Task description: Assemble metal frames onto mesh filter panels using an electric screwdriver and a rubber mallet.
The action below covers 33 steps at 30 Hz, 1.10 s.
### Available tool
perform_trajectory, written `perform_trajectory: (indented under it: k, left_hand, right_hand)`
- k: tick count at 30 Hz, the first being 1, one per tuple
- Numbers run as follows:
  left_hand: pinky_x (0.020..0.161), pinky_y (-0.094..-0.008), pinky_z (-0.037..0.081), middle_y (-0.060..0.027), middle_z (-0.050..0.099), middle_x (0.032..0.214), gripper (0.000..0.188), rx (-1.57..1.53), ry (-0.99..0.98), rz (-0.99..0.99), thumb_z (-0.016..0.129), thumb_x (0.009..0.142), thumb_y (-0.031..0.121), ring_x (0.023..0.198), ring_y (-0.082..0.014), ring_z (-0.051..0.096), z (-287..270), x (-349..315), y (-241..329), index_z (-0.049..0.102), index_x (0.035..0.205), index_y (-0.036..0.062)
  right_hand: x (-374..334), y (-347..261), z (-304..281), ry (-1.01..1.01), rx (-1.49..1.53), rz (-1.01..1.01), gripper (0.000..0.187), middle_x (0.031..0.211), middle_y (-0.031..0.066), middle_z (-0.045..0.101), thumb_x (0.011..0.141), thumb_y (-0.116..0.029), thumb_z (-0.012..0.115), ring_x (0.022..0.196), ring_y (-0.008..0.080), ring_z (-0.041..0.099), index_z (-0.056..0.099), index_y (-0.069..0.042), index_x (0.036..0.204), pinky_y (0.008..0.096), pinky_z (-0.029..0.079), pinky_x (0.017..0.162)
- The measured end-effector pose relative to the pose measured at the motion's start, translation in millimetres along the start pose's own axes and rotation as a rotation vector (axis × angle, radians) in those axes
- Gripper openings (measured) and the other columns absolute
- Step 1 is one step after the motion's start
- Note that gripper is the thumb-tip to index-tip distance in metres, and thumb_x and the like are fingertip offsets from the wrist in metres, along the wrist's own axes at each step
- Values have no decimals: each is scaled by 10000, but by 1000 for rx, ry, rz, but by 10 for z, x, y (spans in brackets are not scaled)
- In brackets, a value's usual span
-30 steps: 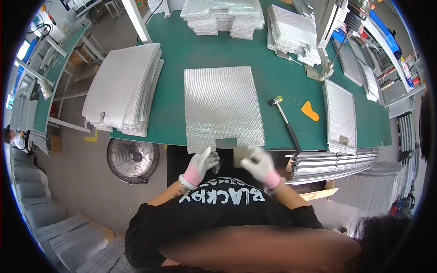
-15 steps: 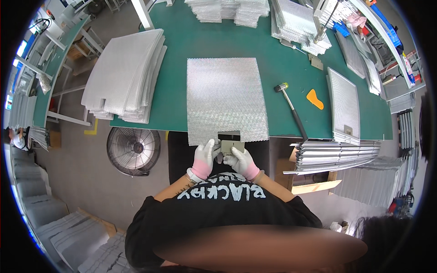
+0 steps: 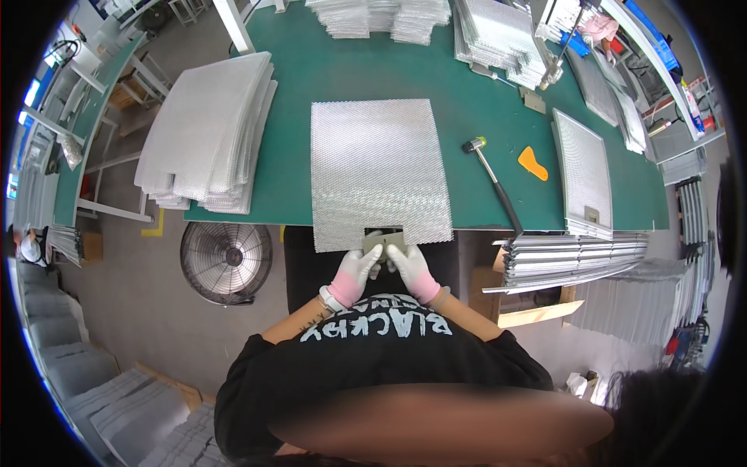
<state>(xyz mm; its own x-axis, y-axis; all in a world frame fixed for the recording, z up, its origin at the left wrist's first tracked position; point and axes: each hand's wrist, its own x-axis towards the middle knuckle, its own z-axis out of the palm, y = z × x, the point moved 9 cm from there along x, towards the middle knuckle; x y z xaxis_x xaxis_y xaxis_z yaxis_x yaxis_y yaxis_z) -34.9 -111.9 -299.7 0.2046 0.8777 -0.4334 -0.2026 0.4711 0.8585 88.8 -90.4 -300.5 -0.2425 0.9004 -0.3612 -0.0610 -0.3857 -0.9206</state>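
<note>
The mesh-patterned panel [image 3: 381,171] is silver — the plate [image 3: 387,241] grey-green, the tabletop [image 3: 475,101] green

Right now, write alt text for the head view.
A gloved left hand and right hand hold a small plate at the edge of a notched mesh sheet on a green table. A hammer and orange tool lie at right, stacked sheets at left.

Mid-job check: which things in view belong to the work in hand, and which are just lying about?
In hand:
- small grey-green plate, held by left hand and right hand
- mesh sheet, the plate at its notch

Apparently just lying about, untouched:
- mallet
- orange scraper
- floor fan, standing below the table
</note>
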Motion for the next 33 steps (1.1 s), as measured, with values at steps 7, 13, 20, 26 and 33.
perform_trajectory:
  k: [7, 13, 20, 26, 33]
  left_hand:
    - [619, -237, 465, -25, 642, 787, 374, -85, -56, -2, 598, 991, 353, 657, -82, 564, -47, 67, -66, 650, 1028, -15]
    - [670, -225, 461, -47, 636, 936, 351, -326, -112, -4, 546, 1023, 297, 749, -87, 580, 71, 4, 0, 548, 1218, 5]
    - [1013, -290, 455, -204, 541, 1340, 534, 696, -850, -198, 523, 1008, 332, 1224, -200, 552, 137, -383, 388, 448, 1405, -17]
    - [1128, -508, 319, -226, 449, 1448, 733, 1524, -292, 797, 687, 806, 531, 1375, -384, 380, 483, 680, 1760, 533, 1378, 98]
    - [1145, -612, 202, -212, 396, 1480, 715, 1668, -207, 826, 654, 830, 528, 1384, -461, 313, 1050, 458, 1263, 482, 1424, 170]
  right_hand:
    - [-80, -75, -381, 322, 66, -26, 335, 699, -1, 601, 999, -298, 578, 616, 75, 536, 699, 1, 910, 223, 433, 582]
    - [-93, 8, -411, 351, 97, 25, 302, 738, 14, 636, 978, -288, 620, 640, 78, 560, 687, 5, 944, 231, 457, 605]
    - [-62, 120, -41, -92, 17, 68, 551, 917, 86, 670, 1025, -503, 423, 754, 151, 619, 628, 8, 1015, 281, 515, 703]
    - [-22, -11, 46, 73, 137, -8, 440, 730, 38, 644, 1049, -376, 408, 569, 102, 550, 642, -19, 942, 248, 452, 536]
    - [-180, 181, -790, 470, 315, -282, 311, 966, 36, 648, 1045, -274, 452, 849, 106, 610, 619, -18, 1100, 271, 510, 762]
